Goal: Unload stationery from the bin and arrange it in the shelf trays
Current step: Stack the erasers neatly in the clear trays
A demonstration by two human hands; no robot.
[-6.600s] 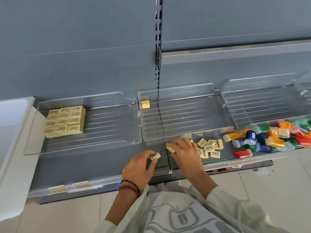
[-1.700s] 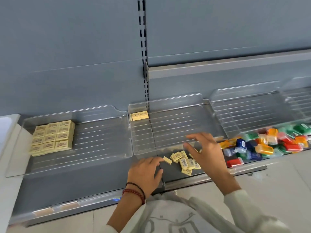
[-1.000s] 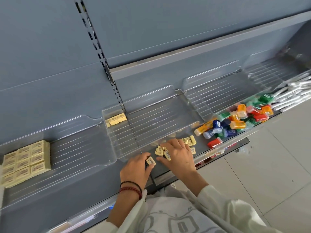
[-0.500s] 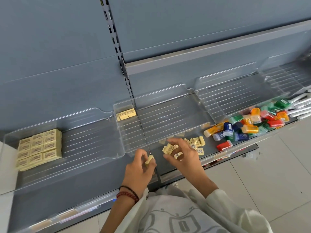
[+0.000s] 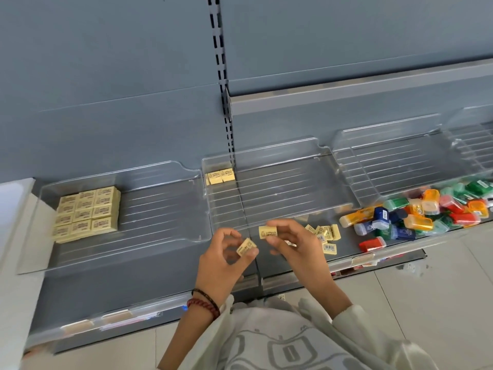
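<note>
A small pale-yellow rectangular eraser (image 5: 246,247) is pinched at the fingertips of the left hand (image 5: 221,263), a second eraser (image 5: 268,232) likewise by the right hand (image 5: 297,248), at the front lip of the clear plastic middle tray (image 5: 280,193). Placement beside the back-corner pair (image 5: 221,176) is judged next, labels aligned.

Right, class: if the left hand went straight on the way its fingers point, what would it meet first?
Probably the front lip of the middle clear plastic tray: the left hand, pinching a small cream rectangular eraser, points forward at it. Depth is unclear, so it might pass just above.
</note>
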